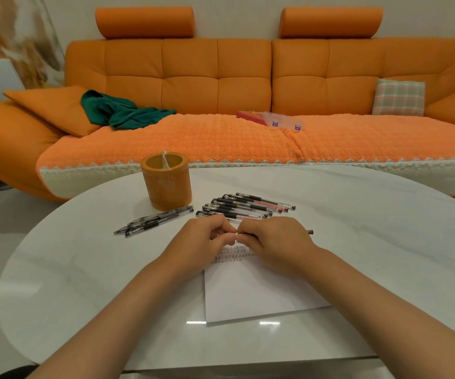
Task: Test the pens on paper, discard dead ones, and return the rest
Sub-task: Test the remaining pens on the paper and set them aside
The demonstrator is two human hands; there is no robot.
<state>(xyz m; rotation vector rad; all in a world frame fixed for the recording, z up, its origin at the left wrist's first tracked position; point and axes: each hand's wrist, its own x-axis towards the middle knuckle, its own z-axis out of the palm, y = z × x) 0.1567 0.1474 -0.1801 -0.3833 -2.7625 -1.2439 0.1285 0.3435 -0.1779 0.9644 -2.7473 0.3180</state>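
Observation:
My right hand [275, 240] grips a pen [309, 232] whose dark end sticks out to the right of the hand. My left hand [201, 239] pinches something small at the pen's left end, probably its cap; fingers hide it. Both hands hover over the top of a white sheet of paper [253, 294] that bears rows of scribbled test marks [230, 255]. Behind the hands lies a row of several capped pens [245, 206]. A smaller bunch of pens [152, 221] lies to the left. An orange pen holder [166, 184] stands upright behind them.
The oval white table [371, 255] has its far edge close to an orange sofa [221, 77]. On the sofa lie a green cloth [119, 110], a clear plastic box [283, 121] and a plaid cushion [398, 97].

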